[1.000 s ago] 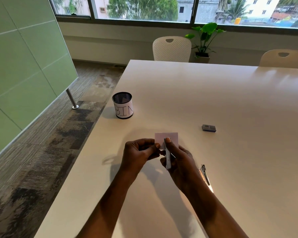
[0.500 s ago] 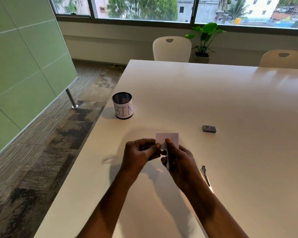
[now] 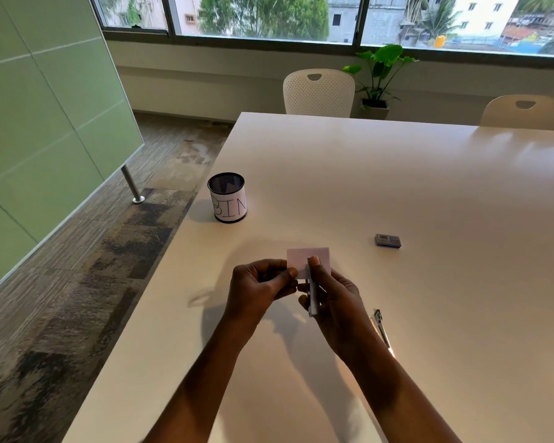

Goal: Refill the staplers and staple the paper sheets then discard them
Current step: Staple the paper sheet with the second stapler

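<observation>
Head view: my left hand pinches the paper sheets, my right hand grips the stapler across their near edge, bin at ten o'clock; I should squeeze squarely, edges aligned.

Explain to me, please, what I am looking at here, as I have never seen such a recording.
There is no machine: a person wears a camera on the head, so this view looks forward and down at their own bare hands. The left hand pinches small paper sheets at one edge. The right hand grips a slim stapler, its nose at the sheets. On the white table stand a mesh cup labelled BIN, a small dark box, perhaps of staples, and, beside the right forearm, a second metal tool, likely another stapler.
</observation>
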The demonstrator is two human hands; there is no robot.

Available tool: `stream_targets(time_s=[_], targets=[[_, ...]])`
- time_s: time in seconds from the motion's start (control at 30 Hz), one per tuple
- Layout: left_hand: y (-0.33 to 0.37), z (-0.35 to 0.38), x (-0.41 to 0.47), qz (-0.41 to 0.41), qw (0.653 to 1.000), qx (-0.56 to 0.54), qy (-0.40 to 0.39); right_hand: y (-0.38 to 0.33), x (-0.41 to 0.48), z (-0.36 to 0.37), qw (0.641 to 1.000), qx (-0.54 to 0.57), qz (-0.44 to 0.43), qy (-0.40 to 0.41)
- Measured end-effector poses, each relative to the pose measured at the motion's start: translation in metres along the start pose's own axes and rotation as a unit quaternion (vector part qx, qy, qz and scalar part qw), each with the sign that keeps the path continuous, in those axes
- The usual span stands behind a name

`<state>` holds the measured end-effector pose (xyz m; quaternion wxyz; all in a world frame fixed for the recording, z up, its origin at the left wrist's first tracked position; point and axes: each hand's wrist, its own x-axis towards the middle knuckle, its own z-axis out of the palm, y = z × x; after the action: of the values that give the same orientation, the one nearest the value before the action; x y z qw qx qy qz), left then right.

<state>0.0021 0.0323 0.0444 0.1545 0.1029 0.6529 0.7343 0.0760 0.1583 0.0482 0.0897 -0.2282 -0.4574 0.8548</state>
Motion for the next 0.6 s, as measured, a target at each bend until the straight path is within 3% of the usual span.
stream_targets(time_s=[0.1,0.2,0.27,0.37,0.5,0.6], targets=[[-0.001,-0.005,0.002,-0.019,1.000,-0.007,0.022,0.000,-0.005,-0.003,0.999,-0.020,-0.034,0.016],[0.000,-0.012,0.004,-0.031,0.998,-0.036,0.038,0.003,-0.011,-0.006,0.984,-0.139,-0.086,0.072],[0.002,-0.015,0.005,-0.031,0.997,-0.059,0.047,0.007,-0.013,-0.011,0.929,-0.314,-0.160,0.115],[0.003,-0.018,0.007,-0.028,0.996,-0.070,0.055,0.015,-0.013,-0.015,0.801,-0.527,-0.242,0.150],[0.004,-0.017,0.004,-0.019,0.997,-0.050,0.047,0.030,-0.014,-0.010,0.718,-0.637,-0.246,0.138],[0.004,-0.016,0.001,-0.020,0.998,-0.044,0.043,0.042,-0.015,-0.008,0.693,-0.671,-0.230,0.130]])
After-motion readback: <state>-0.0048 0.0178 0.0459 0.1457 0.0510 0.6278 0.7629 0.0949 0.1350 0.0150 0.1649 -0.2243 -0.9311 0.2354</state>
